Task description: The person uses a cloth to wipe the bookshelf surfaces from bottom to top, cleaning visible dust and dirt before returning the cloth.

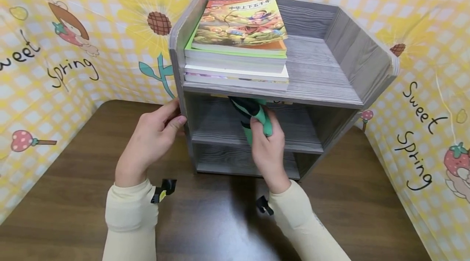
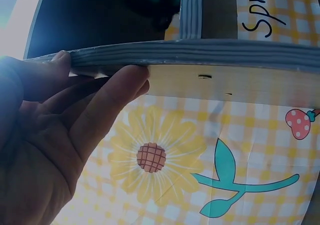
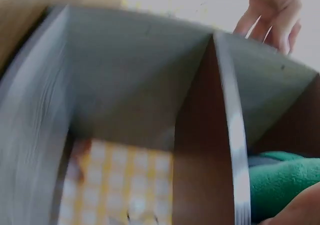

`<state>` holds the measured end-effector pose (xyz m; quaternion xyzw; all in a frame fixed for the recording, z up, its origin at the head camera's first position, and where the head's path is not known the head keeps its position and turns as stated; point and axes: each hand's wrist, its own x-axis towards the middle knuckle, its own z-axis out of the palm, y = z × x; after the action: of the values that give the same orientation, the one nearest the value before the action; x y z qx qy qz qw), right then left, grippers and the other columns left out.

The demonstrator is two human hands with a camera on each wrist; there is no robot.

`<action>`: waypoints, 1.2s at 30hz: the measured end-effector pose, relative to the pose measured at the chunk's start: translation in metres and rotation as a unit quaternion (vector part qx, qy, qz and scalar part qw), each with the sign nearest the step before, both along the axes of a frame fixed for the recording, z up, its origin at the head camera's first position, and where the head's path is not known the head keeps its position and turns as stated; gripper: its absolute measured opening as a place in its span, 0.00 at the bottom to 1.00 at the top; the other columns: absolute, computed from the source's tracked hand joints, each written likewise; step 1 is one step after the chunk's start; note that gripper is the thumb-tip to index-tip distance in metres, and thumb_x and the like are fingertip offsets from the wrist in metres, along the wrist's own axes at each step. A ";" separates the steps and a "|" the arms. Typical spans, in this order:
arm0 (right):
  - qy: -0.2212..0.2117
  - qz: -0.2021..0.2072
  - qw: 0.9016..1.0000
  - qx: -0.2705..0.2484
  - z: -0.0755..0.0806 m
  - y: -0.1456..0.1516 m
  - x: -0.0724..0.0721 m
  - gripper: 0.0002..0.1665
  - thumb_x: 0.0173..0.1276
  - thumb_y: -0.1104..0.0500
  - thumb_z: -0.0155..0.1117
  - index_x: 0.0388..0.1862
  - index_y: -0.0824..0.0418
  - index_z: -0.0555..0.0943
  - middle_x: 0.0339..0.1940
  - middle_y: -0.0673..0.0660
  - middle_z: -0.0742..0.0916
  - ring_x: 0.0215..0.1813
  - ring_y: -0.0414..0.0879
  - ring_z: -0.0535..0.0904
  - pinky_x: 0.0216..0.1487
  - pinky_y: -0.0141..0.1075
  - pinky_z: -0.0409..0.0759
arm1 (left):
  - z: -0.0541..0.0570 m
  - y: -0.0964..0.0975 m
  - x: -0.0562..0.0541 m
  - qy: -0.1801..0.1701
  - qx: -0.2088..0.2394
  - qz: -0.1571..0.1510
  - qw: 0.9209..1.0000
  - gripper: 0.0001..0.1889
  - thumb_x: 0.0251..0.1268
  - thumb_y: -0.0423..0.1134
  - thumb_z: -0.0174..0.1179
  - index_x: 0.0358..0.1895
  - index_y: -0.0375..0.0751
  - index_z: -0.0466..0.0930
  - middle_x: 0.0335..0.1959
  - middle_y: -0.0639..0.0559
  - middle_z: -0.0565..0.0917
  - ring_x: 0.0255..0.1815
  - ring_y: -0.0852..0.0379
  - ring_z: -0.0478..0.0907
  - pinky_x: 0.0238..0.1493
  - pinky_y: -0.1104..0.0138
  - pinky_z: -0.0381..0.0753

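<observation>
under the bookshelf's top (image 1: 312, 61), green fabric (image 1: 267, 124) fills the curled right grip (image 1: 269, 147), left grip (image 1: 148, 140) pinching panel (image 1: 178, 57).

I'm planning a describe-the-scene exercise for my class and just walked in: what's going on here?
A person's right hand grips a green and black cloth inside the upper compartment of a grey shelf unit, just under its top board. The left hand touches the unit's left side. A stack of books sits on top, toward the left.
</observation>
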<state>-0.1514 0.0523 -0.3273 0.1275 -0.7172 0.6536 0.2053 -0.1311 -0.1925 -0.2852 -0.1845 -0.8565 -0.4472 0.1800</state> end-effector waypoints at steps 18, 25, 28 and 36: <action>-0.137 0.195 0.958 -0.157 0.013 -0.080 -0.006 0.31 0.77 0.57 0.53 0.77 0.59 0.66 0.69 0.53 0.75 0.64 0.45 0.72 0.64 0.41 0.71 | -0.004 -0.002 -0.001 0.039 -0.024 0.014 0.999 0.15 0.73 0.28 0.58 0.60 0.35 0.79 0.37 0.44 0.86 0.30 0.53 0.83 0.34 0.72 0.79; -0.117 0.270 0.922 -0.252 0.011 -0.094 -0.010 0.33 0.79 0.58 0.46 0.81 0.56 0.59 0.74 0.51 0.68 0.68 0.44 0.66 0.66 0.37 0.66 | -0.004 -0.002 -0.003 0.035 -0.009 0.002 0.999 0.31 0.73 0.25 0.56 0.77 0.46 0.66 0.52 0.37 0.85 0.49 0.48 0.85 0.40 0.71 0.79; -0.121 0.257 0.918 -0.277 0.014 -0.102 -0.014 0.32 0.78 0.57 0.47 0.79 0.57 0.61 0.70 0.52 0.71 0.62 0.43 0.69 0.61 0.35 0.68 | -0.005 -0.003 -0.003 0.037 -0.010 0.002 0.999 0.34 0.72 0.24 0.56 0.78 0.49 0.63 0.55 0.36 0.83 0.54 0.46 0.83 0.41 0.65 0.80; -0.114 0.251 0.925 -0.262 0.023 -0.108 -0.013 0.30 0.76 0.57 0.47 0.75 0.58 0.63 0.64 0.52 0.73 0.56 0.42 0.70 0.55 0.35 0.70 | -0.005 -0.006 -0.004 0.038 -0.010 0.001 0.999 0.34 0.71 0.25 0.58 0.78 0.48 0.65 0.55 0.36 0.83 0.55 0.46 0.82 0.45 0.55 0.81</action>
<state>-0.1643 -0.0561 -0.3042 0.1700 -0.4832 0.8585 -0.0228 -0.1352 -0.1982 -0.2898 -0.2019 -0.8538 -0.4311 0.2108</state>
